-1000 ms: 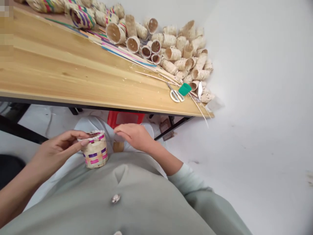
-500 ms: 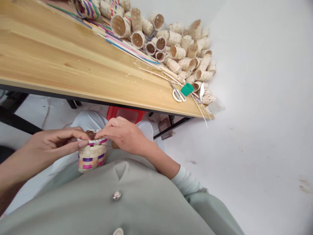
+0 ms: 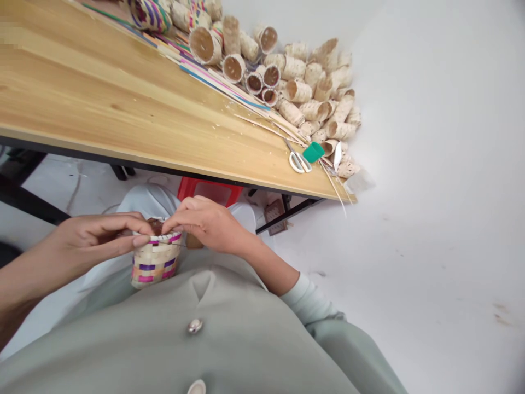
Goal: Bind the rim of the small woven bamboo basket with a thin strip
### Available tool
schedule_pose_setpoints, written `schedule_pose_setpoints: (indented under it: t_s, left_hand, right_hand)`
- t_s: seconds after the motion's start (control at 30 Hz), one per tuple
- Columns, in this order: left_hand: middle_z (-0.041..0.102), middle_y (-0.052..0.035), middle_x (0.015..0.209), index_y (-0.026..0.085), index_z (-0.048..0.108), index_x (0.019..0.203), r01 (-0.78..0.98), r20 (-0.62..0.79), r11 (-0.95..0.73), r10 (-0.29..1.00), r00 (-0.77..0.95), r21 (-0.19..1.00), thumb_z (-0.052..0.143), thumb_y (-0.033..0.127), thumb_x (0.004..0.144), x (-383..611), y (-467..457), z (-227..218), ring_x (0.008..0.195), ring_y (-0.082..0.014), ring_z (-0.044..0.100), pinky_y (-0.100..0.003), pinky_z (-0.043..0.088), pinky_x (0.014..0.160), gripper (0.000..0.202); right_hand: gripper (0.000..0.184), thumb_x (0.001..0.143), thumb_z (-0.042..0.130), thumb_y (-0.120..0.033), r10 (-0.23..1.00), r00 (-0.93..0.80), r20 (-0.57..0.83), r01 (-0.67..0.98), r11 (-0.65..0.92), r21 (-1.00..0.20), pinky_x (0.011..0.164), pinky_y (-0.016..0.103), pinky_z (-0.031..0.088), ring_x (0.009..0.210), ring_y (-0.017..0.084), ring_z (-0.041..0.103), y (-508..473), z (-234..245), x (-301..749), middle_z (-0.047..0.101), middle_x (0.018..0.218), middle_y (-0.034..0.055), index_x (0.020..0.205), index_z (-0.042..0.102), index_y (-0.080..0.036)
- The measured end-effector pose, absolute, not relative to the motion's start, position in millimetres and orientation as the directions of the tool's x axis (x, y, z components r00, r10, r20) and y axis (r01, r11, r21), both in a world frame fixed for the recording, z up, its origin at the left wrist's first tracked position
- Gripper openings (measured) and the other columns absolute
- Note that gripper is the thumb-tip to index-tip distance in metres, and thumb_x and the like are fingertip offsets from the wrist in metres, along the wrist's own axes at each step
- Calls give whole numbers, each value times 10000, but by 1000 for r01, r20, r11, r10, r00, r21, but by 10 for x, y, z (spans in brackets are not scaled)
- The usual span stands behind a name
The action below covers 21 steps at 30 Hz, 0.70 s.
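One woven basket (image 3: 155,260) by your shirt (image 3: 164,328), mouth up, base down, mouth-to-base axis approx. upright, top tipped slightly R. Your L hand (image 3: 96,236) pinches its rim, thumb outside; R hand (image 3: 211,225) at the mouth, can't tell if its grip's closed. Beyond: table (image 3: 102,109) w/ scissors (image 3: 294,154), green piece (image 3: 314,152).

Rough woven-strip basket (image 3: 156,258), smooth wood-grained tabletop (image 3: 102,112)
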<state>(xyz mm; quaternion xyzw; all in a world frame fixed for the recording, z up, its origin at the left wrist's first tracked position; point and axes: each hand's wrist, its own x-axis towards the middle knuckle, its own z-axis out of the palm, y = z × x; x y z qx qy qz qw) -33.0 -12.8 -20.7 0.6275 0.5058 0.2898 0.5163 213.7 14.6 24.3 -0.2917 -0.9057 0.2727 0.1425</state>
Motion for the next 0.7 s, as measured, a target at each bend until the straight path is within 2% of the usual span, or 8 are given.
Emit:
schedule_pose_setpoints:
  t_s: [0.2,0.4,0.6,0.7]
  left_hand:
    - [772,-35,822,297,816,732,315,-118,-11,914,387,949,732,467,710,-316,-110,-210,768,-208,703,-254,580,692,191]
    - [775,-36,838,302,815,769,351,-104,-65,891,442,934,713,471,725,-341,-87,-273,755,-212,711,-254,563,666,203]
    - [761,-25,819,295,782,765,351,-120,-48,890,439,935,706,490,743,-353,-66,-311,773,-202,685,-243,555,678,210]
    - [766,-30,835,287,789,763,325,-137,-12,892,431,946,711,479,736,-301,-70,-239,787,-200,697,-237,564,685,209]
  right_hand:
    - [242,1065,516,-203,515,-855,70,348,667,-658,976,261,464,1009,143,596,291,244,2132,688,1062,33,1008,751,-202]
    - [202,1040,550,-155,400,-913,81,210,630,-748,1019,235,457,1011,125,608,384,173,2099,697,1029,25,966,736,-181]
    - [175,1011,582,-131,466,-885,-3,282,532,-798,990,230,478,1007,129,617,392,214,2108,685,987,26,952,738,-185]
    - [127,985,595,-92,478,-877,-38,254,397,-882,983,224,479,1004,118,624,423,229,2114,690,1018,21,963,693,-169]
